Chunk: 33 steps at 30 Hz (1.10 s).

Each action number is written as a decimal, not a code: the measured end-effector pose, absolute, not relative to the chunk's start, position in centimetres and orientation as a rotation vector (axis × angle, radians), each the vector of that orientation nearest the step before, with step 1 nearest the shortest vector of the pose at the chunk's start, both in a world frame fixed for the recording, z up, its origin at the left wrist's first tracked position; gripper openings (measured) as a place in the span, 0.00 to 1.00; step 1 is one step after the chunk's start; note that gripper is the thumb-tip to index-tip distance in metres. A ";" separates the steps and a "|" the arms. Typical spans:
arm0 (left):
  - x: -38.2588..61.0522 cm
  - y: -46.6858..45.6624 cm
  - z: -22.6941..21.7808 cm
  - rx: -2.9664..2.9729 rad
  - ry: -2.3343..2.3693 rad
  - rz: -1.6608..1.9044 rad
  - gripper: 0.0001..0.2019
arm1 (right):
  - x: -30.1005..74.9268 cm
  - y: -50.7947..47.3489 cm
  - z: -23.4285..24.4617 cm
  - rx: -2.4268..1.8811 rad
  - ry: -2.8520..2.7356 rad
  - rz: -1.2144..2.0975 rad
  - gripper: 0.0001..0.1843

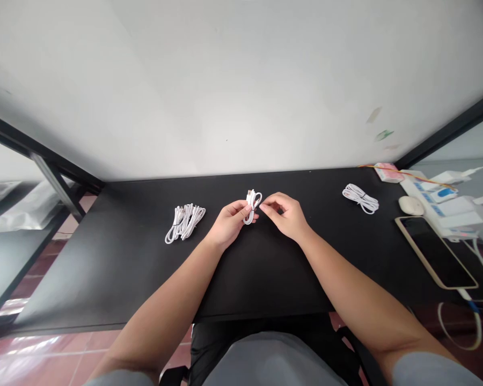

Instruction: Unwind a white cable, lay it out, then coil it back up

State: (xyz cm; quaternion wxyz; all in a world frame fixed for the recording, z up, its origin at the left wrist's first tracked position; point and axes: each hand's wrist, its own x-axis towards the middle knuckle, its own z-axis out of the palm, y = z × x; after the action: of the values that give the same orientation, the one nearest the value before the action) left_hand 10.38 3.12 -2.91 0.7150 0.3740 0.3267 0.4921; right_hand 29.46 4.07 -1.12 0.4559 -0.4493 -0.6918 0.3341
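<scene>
Near the middle of the black table, my left hand point(231, 221) grips a coiled white USB cable point(252, 207) between thumb and fingers, its metal plug pointing up. A dark tie seems to wrap the coil's middle. My right hand point(284, 213) is just right of the coil, thumb and forefinger pinched together; whatever is between the fingertips is too small to make out. To the left lies a group of bundled white cables point(185, 222) with dark ties. Another coiled white cable point(360, 198) rests on the table to the right.
A phone point(437, 252) with a charging cable lies at the right edge. Beside it are a white earbud case point(411, 206), a power strip point(422, 195) with chargers and a small pink box point(388, 172). A white wall point(225, 107) stands behind the black table point(116, 257).
</scene>
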 end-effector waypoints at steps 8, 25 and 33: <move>10.3 3.2 -3.1 0.825 0.697 1.103 0.11 | 29.6 3.9 -1.4 -1.124 -1.730 0.948 0.11; 3.6 -0.4 -0.3 1.664 1.553 1.231 0.06 | 31.2 4.6 -1.3 -1.333 -1.746 0.845 0.15; 0.0 -2.3 -2.0 2.045 1.825 1.102 0.06 | 33.6 -5.3 2.0 -1.393 -1.571 0.953 0.20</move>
State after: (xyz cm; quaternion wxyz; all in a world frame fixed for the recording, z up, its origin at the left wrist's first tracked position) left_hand -0.04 -2.35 -1.97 0.0935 0.6892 0.6151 0.3713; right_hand 33.57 -5.26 1.96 0.4059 -0.5523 -0.6226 0.3776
